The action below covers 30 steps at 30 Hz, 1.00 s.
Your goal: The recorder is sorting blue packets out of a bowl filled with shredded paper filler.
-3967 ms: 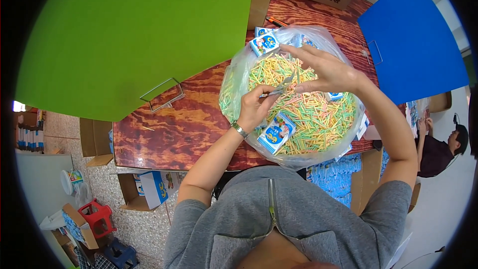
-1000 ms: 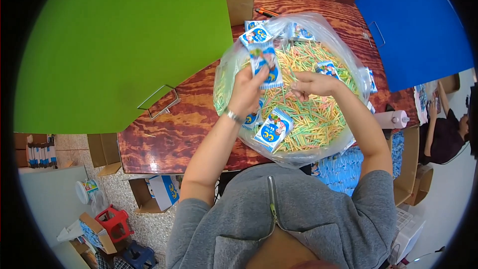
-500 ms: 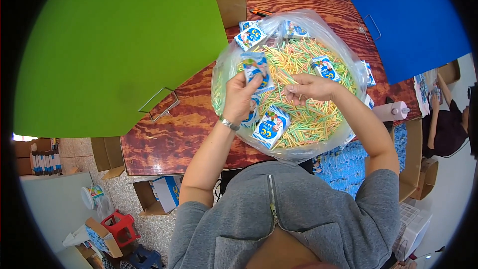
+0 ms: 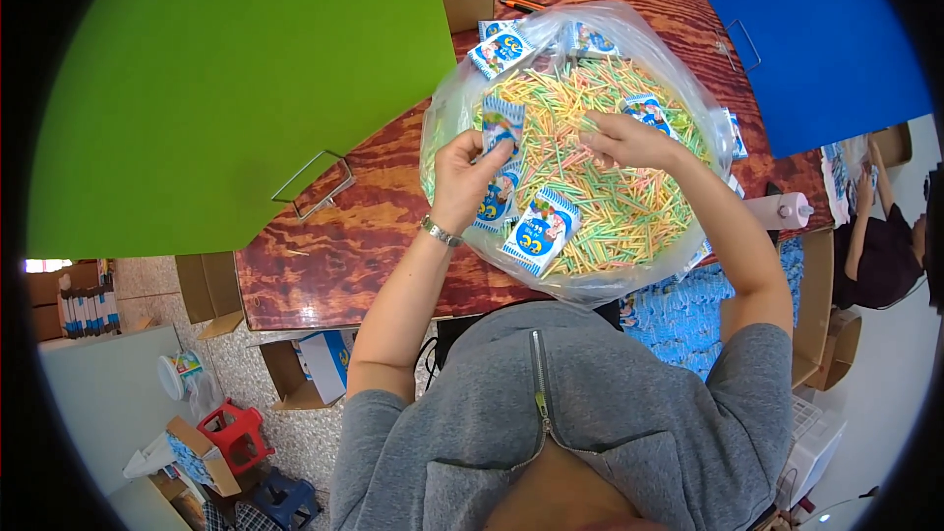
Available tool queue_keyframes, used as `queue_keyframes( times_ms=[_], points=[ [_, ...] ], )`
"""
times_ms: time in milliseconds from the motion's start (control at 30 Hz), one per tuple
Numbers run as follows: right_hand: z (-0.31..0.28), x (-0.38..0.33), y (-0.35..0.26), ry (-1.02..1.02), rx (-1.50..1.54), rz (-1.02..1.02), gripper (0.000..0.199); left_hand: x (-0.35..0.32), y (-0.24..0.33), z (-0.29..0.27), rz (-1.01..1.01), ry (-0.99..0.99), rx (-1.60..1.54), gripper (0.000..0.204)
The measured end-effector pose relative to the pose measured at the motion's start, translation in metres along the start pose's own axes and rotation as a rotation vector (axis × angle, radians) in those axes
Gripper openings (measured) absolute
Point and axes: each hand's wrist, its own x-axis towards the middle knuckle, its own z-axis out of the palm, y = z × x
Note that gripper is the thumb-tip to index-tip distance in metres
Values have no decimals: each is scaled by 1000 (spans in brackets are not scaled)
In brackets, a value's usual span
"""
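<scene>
A clear plastic bag (image 4: 710, 103) lies spread on the table, full of thin pastel sticks (image 4: 629, 226), pink, yellow and green. Over its left part, my left hand (image 4: 470, 175) is closed on a small blue-and-white packet (image 4: 502, 123), thumb across its front. My right hand (image 4: 634, 141) is bent over the middle of the pile, fingertips pinched together at the sticks; what is between them is hidden. More packets lie on the sticks: one packet (image 4: 543, 231) near the front, another packet (image 4: 646, 113) beyond my right hand, and one packet (image 4: 501, 52) at the far left.
A large green panel (image 4: 236, 98) with a wire handle covers the left, and a blue panel (image 4: 816, 49) stands at the far right. A pink bottle (image 4: 777, 211) lies right of the bag. Blue packets (image 4: 678, 324) fill a box below the table edge. Another person (image 4: 880, 236) works at far right.
The packet in my left hand has turned and shows a narrower side. My right hand has moved slightly right and its fingers have curled in. The whole view has shifted a little.
</scene>
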Motion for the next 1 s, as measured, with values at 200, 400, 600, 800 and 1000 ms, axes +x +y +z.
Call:
queue_keyframes(
  times_ms=[200, 400, 600, 800, 1000],
  points=[
    [19, 21, 21, 118, -599, -251, 30, -25, -13, -8, -71, 82, 65, 19],
    [41, 30, 23, 126, -642, -199, 29, -30, -20, -12, -13, 107, 60, 21],
    [76, 52, 11, 219, -609, -20, 36, -31, -27, -9, -18, 90, 79, 21],
    [74, 52, 24, 248, -639, -37, 33, -35, -25, -9, -33, 87, 69, 24],
    [42, 10, 3, 265, -73, -273, 21, -40, -29, -19, 24, 45, 274, 14]
  ],
)
